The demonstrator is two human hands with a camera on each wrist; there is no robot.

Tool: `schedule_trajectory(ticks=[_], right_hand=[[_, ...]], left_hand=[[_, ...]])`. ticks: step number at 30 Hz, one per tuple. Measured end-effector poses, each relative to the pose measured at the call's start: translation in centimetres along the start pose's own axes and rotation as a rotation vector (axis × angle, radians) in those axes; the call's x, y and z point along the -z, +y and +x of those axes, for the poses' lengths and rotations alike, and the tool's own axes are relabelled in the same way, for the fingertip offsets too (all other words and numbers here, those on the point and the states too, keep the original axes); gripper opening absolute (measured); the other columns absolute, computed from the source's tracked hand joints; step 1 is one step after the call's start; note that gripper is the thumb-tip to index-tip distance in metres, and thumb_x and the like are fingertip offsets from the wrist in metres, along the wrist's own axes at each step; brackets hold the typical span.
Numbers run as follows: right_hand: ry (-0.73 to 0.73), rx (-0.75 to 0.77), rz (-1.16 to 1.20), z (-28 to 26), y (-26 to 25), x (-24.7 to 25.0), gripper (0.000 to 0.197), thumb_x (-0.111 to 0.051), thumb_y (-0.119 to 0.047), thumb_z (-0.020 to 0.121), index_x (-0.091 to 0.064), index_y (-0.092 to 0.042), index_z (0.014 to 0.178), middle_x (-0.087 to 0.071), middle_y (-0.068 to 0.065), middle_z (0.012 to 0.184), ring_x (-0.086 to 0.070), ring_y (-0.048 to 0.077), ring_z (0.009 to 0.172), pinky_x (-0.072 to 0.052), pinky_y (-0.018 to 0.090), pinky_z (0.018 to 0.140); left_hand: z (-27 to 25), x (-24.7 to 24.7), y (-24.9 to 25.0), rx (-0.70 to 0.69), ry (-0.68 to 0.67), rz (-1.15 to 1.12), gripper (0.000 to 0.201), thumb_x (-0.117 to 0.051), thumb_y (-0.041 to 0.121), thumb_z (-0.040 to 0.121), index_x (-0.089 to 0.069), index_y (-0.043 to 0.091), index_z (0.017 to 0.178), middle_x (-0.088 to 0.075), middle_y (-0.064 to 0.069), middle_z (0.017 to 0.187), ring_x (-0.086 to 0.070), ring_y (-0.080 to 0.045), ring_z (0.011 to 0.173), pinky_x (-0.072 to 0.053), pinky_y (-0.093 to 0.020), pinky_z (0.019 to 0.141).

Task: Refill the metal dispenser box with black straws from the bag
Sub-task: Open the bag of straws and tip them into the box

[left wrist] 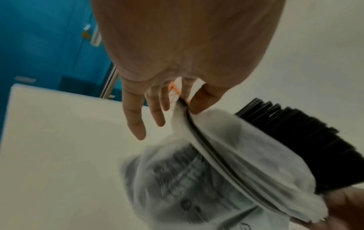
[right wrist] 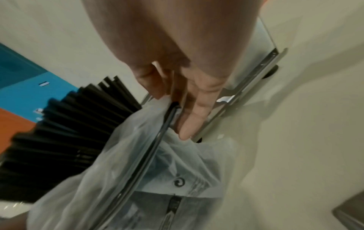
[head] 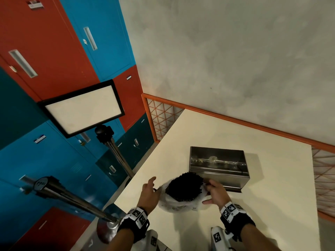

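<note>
Now both hands, left (head: 148,193) and right (head: 215,193), pinch the bag (head: 178,201) rim apart, baring straws (head: 184,186) beside the box (head: 217,164).

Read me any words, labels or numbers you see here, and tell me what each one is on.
Nothing reads clearly.
Bag: grey print and a swirl logo, too blurred.
Stanchion post cap: embossed letters, unclear.
Locker labels: too small.
Sign frame: blank.
Wrist bands: square marker patterns, no words.
</note>
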State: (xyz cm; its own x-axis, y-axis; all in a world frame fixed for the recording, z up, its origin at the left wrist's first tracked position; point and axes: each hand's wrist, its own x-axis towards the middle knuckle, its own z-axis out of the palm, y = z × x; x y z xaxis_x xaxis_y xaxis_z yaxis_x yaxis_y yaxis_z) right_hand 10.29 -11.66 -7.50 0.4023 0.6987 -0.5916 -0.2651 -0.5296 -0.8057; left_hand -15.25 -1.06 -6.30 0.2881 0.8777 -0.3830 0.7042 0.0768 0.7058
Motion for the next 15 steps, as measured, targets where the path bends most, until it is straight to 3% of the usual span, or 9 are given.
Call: schedule_trajectory(ticks=[3,6,7,8,10,12,15], right_hand=[[-0.040,0.058,-0.059,0.1,1.4,1.3,0.048,-0.042,0.017,0.087,-0.059,-0.012,0.121,-0.068,0.008,0.101,-0.062,0.023,0.085,-0.057,0.045,0.072],[-0.154,0.223,-0.404,-0.5,3.4,0.9,0.068,-0.063,0.010,0.077,-0.047,-0.015,0.138,-0.068,0.004,0.111,-0.065,0.021,0.102,-0.051,0.014,0.076],[-0.201,0.256,-0.438,-0.6,4.0,0.4,0.077,-0.072,0.005,0.071,-0.045,-0.016,0.140,-0.066,-0.001,0.116,-0.063,0.020,0.111,-0.047,0.009,0.080],[-0.242,0.273,-0.440,-0.8,4.2,-0.3,0.086,-0.079,0.000,0.066,-0.041,-0.020,0.141,-0.063,-0.006,0.120,-0.060,0.017,0.117,-0.046,0.008,0.083],[-0.290,0.298,-0.401,-1.1,4.1,-1.5,0.094,-0.082,0.002,0.064,-0.037,-0.027,0.141,-0.060,-0.012,0.124,-0.061,0.007,0.113,-0.050,0.014,0.084],[-0.294,0.287,-0.275,-1.5,3.4,-2.2,0.093,-0.078,0.015,0.067,-0.037,-0.027,0.138,-0.062,-0.012,0.119,-0.065,-0.001,0.102,-0.054,0.018,0.078],[-0.292,0.300,-0.142,-1.6,2.0,-2.1,0.078,-0.073,0.027,0.064,-0.046,-0.018,0.122,-0.066,-0.007,0.111,-0.068,0.004,0.098,-0.052,0.018,0.082]], left_hand=[[-0.4,1.1,0.9,-0.157,-0.136,0.055,0.069,-0.054,0.010,0.095,-0.026,0.030,0.155,-0.035,-0.009,0.146,-0.054,-0.024,0.115,-0.046,-0.035,0.102],[-1.0,0.7,1.9,-0.265,-0.321,0.236,0.103,-0.069,0.017,0.081,-0.004,0.031,0.159,-0.021,-0.008,0.153,-0.044,-0.032,0.135,-0.043,-0.036,0.107],[-1.1,0.1,2.0,-0.300,-0.347,0.299,0.115,-0.076,0.024,0.075,0.001,0.034,0.159,-0.018,-0.006,0.154,-0.042,-0.033,0.137,-0.044,-0.038,0.108],[-1.2,-0.5,2.1,-0.342,-0.356,0.346,0.125,-0.081,0.033,0.068,0.005,0.039,0.158,-0.017,-0.004,0.155,-0.043,-0.032,0.136,-0.045,-0.041,0.107],[-1.4,-1.8,2.2,-0.399,-0.353,0.359,0.135,-0.086,0.042,0.061,0.010,0.046,0.156,-0.022,-0.002,0.153,-0.046,-0.030,0.132,-0.045,-0.041,0.108],[-1.1,-2.6,2.0,-0.394,-0.324,0.274,0.135,-0.088,0.046,0.059,0.006,0.048,0.156,-0.028,0.001,0.148,-0.049,-0.027,0.131,-0.042,-0.038,0.112],[-0.4,-2.4,1.8,-0.383,-0.291,0.007,0.115,-0.087,0.042,0.060,-0.020,0.042,0.153,-0.039,0.007,0.148,-0.045,-0.015,0.137,-0.038,-0.040,0.116]])
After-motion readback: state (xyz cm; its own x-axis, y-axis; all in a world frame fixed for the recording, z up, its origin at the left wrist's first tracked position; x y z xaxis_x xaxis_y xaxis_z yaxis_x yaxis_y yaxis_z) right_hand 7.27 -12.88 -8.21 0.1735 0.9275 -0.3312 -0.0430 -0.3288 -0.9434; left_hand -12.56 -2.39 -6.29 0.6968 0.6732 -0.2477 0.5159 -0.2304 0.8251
